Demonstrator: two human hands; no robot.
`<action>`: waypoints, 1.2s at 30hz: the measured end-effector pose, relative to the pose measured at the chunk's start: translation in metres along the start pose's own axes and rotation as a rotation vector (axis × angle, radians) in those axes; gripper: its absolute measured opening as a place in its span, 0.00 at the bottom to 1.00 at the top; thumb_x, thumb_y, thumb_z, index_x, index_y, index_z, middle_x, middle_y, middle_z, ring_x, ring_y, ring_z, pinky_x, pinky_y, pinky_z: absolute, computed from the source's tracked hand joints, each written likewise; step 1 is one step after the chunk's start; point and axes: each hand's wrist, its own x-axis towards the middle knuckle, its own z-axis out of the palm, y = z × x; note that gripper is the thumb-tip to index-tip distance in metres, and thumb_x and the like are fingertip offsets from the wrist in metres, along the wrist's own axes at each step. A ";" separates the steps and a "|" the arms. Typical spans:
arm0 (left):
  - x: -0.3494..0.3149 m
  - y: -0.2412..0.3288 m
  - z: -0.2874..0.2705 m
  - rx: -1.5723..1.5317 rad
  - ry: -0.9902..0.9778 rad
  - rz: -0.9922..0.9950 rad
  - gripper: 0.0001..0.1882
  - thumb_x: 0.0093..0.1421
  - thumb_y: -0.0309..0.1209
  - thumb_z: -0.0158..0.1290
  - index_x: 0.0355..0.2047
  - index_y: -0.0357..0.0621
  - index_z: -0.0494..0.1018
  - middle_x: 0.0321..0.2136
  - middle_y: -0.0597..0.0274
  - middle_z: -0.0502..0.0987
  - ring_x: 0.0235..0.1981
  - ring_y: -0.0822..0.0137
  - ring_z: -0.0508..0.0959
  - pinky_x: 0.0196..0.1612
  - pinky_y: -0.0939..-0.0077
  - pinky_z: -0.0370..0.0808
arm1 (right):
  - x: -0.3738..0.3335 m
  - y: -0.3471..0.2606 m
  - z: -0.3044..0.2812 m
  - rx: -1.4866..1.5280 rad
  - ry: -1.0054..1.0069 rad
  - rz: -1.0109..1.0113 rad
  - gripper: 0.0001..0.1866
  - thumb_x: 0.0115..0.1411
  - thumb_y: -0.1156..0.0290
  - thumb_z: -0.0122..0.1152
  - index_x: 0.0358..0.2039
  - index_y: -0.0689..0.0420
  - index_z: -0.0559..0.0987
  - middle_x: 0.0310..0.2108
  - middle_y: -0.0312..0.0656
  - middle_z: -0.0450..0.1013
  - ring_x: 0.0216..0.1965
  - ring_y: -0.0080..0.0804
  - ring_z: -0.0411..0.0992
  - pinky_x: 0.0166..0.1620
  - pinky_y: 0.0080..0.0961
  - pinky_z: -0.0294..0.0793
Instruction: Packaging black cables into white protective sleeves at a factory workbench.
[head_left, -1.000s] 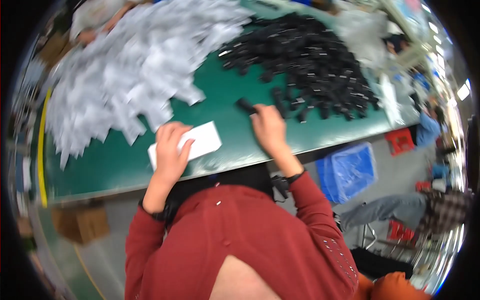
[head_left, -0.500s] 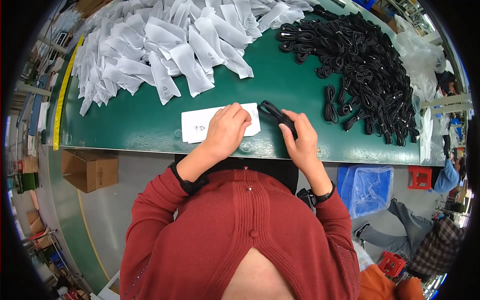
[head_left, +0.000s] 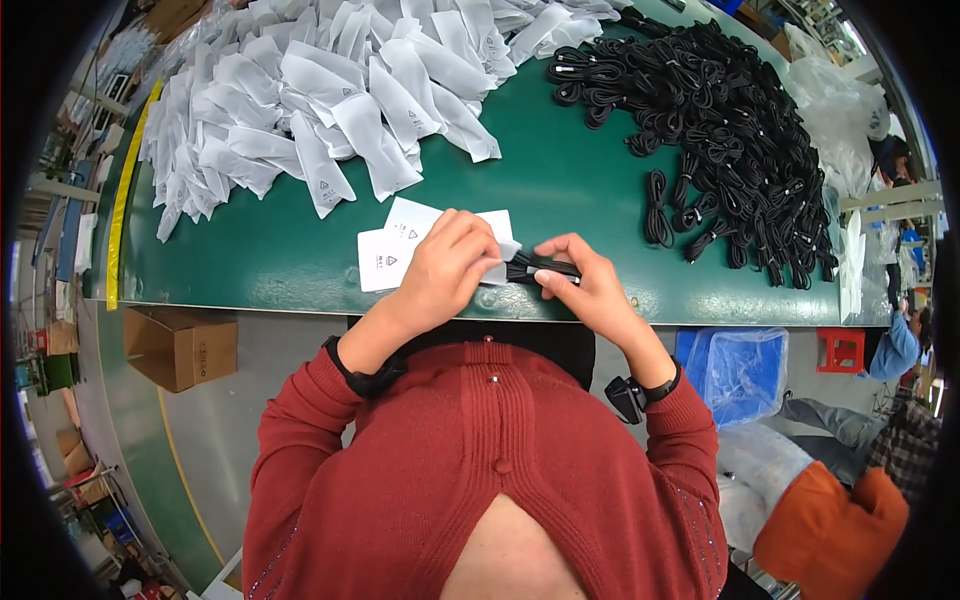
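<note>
My left hand [head_left: 452,262] pinches the mouth of a white paper-like pouch [head_left: 412,222] at the table's near edge. More flat white pouches [head_left: 378,262] lie beneath it. Between thumb and fingers, my right hand [head_left: 585,280] grips a coiled black cable [head_left: 535,268]. The cable's left end touches the pouch's mouth beside my left fingertips; how far it reaches inside is hidden. A heap of plump white pouches [head_left: 310,100] spreads over the far left of the table. Toward the far right is a large pile of bundled black cables [head_left: 715,130].
The green table [head_left: 560,190] has yellow tape [head_left: 126,205] along its left side. Clear plastic bags [head_left: 838,115] sit beyond the cables. Below the edge are a cardboard box [head_left: 180,348], a blue crate [head_left: 735,370] and a red stool [head_left: 842,350]. Other people are at the right.
The cable in my right hand has come left and turned level, its end now at the pouch. My left hand has lifted and tilted one pouch off the others.
</note>
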 end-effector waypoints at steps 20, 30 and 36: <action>0.056 -0.045 -0.116 -0.628 0.443 -0.291 0.09 0.67 0.29 0.52 0.43 0.36 0.73 0.38 0.65 0.74 0.36 0.73 0.74 0.42 0.79 0.71 | 0.012 0.049 -0.073 -1.056 0.474 0.101 0.17 0.59 0.72 0.63 0.49 0.59 0.75 0.40 0.50 0.73 0.41 0.48 0.73 0.39 0.39 0.75; -0.001 -0.007 -0.007 0.070 -0.055 -0.113 0.10 0.55 0.23 0.60 0.37 0.39 0.74 0.34 0.55 0.73 0.36 0.56 0.76 0.39 0.68 0.74 | -0.007 0.036 -0.032 -0.265 0.235 0.248 0.17 0.65 0.75 0.54 0.53 0.63 0.74 0.34 0.48 0.73 0.32 0.37 0.74 0.37 0.31 0.74; -0.008 -0.014 0.008 0.169 -0.075 -0.068 0.07 0.56 0.23 0.59 0.32 0.38 0.72 0.29 0.56 0.70 0.31 0.54 0.75 0.34 0.65 0.73 | 0.000 -0.004 -0.012 -0.072 0.040 0.054 0.19 0.65 0.81 0.51 0.56 0.63 0.73 0.33 0.46 0.71 0.31 0.35 0.72 0.36 0.26 0.72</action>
